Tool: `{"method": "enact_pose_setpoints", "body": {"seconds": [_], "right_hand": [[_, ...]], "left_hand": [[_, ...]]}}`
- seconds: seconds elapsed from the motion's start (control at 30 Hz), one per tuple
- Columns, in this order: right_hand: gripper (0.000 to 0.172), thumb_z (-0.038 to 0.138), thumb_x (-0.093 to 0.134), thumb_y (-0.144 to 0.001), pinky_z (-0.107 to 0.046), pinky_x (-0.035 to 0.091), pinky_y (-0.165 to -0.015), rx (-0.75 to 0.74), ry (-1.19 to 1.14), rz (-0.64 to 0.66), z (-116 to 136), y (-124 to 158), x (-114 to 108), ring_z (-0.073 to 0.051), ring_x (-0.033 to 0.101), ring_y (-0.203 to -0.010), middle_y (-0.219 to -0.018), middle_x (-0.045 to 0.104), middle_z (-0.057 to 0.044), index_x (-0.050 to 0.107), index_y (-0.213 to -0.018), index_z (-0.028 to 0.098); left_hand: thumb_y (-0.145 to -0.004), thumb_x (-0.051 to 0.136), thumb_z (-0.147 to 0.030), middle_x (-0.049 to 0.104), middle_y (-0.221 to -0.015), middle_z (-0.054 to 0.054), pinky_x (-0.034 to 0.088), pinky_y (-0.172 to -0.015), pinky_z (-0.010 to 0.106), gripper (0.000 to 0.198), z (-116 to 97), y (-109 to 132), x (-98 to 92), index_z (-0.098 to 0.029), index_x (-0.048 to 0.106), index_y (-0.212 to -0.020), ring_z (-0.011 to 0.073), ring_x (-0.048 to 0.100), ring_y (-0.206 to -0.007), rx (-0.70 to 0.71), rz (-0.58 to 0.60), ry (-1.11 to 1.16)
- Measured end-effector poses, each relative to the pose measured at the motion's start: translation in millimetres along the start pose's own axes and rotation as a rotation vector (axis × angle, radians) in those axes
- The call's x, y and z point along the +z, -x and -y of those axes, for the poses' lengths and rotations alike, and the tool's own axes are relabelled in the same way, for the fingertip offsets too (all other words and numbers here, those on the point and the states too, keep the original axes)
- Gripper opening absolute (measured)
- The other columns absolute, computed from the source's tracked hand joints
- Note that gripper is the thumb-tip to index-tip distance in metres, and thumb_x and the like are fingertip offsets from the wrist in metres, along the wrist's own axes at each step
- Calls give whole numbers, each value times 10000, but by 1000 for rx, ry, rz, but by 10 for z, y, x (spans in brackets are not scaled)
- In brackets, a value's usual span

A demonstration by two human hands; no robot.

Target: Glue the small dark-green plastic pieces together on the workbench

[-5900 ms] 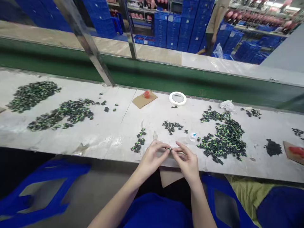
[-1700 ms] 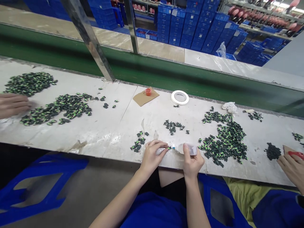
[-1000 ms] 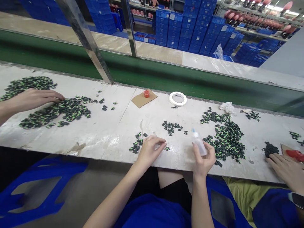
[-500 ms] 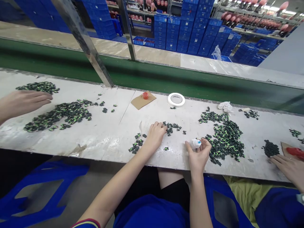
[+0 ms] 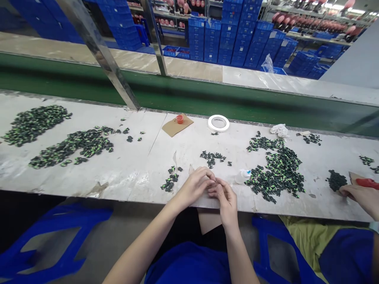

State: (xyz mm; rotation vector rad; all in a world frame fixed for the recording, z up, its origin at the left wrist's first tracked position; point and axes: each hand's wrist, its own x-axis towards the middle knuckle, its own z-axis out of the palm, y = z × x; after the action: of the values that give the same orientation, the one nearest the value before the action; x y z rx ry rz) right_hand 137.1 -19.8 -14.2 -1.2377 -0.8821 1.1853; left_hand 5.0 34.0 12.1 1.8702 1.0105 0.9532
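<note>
My left hand and my right hand meet at the table's near edge, fingertips pinched together. Whatever lies between their fingers is too small and too covered to name. A small white bottle with a blue tip lies on the table just right of my right hand. Beyond my hands is a loose cluster of small black pieces. Several black-and-green pieces sit left of my left hand, and a large heap of black-and-green pieces spreads to the right of the bottle.
Toward the back lie a tape roll and a red-filled cup on cardboard. More piles cover the left side. A co-worker's hand is beside a black pile at right. A metal post rises behind.
My right hand has let go of the white bottle, now on the table, and moved left. My left hand has drawn back from the black pieces to meet it. The co-worker's hand at left has left view.
</note>
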Motion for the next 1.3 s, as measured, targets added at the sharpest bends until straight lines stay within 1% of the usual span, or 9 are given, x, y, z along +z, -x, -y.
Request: {"method": "enact_pose_setpoints", "body": {"seconds": [0.13,0.27,0.33,0.43,0.6,0.8,0.93,1.1,1.3], "right_hand": [[323,481,733,-715,-264,564,-631,132,-121,47,83,-62,-38,-121,633,-597,-710,690,-20,690,-767,165],[348,430,831,-583,-276,568,-617,211,-94,60,118,-97,-138,-128,638,-572,-677,705,-23,703,-754,155],[379,410,836,-578,-297,579,-636,162,-37,-13,102,-113,-177,-141,657,-594,-703,718,-32,715,-828,153],[381,416,795,-629,-342,596,-668,52,65,-134,50,-124,-198,-174,687,-651,-762,738,-53,732,-897,153],[266,404,728,-708,-372,601,-728,-32,226,-108,-20,-95,-143,-209,710,-742,-818,755,-75,750,-829,169],[195,364,697,-758,-332,597,-735,-87,238,-31,-2,-76,-84,-201,712,-790,-852,748,-62,748,-826,190],[157,335,690,-777,-334,596,-758,-88,185,14,41,-66,-83,-191,714,-783,-845,752,-51,746,-838,201],[92,274,685,-791,-323,590,-728,-272,238,28,115,-51,-94,-186,699,-790,-824,736,-51,744,-814,208],[64,220,671,-801,-330,587,-709,-485,350,42,215,-44,-148,-184,694,-773,-813,732,-57,735,-800,212]], "left_hand": [[-890,512,-205,618,-831,36,444,-835,321,135,-63,104,38,-206,592,-781,189,574,-862,26,-7,89],[-892,546,-204,650,-894,41,411,-895,358,106,45,179,12,-208,630,-828,196,589,-918,24,20,-16],[-883,577,-209,667,-944,45,401,-898,381,74,114,223,24,-214,640,-922,210,587,-959,-6,-7,-126],[-864,613,-216,666,-1026,62,403,-879,409,147,195,280,98,-227,644,-1007,244,559,-1029,-61,-84,-310],[-885,554,-158,660,-1048,73,435,-829,387,122,244,294,242,-218,653,-923,246,542,-1038,-57,-154,-380],[-905,502,-146,694,-888,38,454,-808,356,148,188,285,246,-216,628,-936,205,596,-903,-72,-146,-262],[-875,545,-185,691,-892,43,495,-826,342,117,103,298,218,-212,657,-894,199,629,-912,-124,-196,-31],[-810,629,-257,729,-885,52,545,-781,313,118,-31,300,200,-202,712,-872,191,675,-845,-277,-260,246],[-768,656,-252,745,-919,65,548,-774,304,169,-214,306,152,-194,712,-917,199,700,-858,-303,-286,254]]}}
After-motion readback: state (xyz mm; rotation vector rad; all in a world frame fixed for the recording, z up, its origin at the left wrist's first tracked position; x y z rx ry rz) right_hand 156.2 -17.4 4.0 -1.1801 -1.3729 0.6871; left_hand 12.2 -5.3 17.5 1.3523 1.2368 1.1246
